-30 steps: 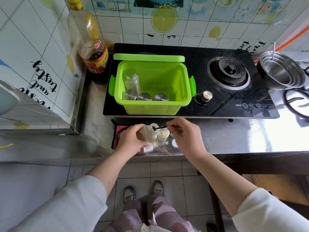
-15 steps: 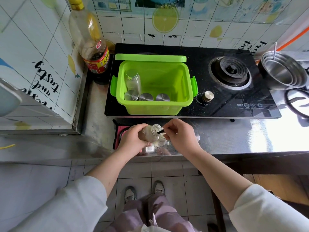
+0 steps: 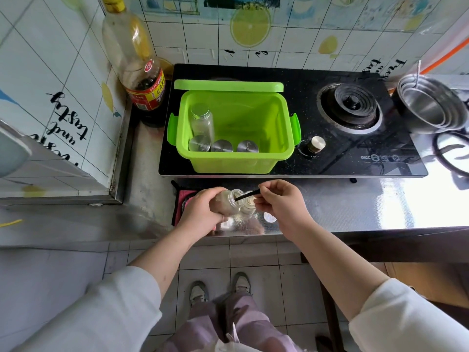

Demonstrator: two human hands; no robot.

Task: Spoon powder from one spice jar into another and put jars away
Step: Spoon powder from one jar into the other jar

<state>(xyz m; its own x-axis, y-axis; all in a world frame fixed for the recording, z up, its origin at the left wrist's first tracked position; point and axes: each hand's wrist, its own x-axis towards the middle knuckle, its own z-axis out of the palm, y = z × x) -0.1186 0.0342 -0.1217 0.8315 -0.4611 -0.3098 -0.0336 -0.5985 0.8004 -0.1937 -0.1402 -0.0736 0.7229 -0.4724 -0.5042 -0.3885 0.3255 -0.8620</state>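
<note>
Low in the middle of the frame, the left hand [image 3: 203, 212] wraps around a tilted spice jar [image 3: 227, 203] with its open mouth turned to the right. The right hand [image 3: 281, 204] pinches a thin black spoon [image 3: 247, 195] whose tip sits inside that mouth. A second jar [image 3: 249, 206], partly hidden, stands just beside it on the steel counter [image 3: 342, 204]. This looks like the scooping step. Next, the spoon needs lifting out level and carrying across to the second jar without spilling. Both jars probably end in the green box [image 3: 286, 128] above centre.
</note>
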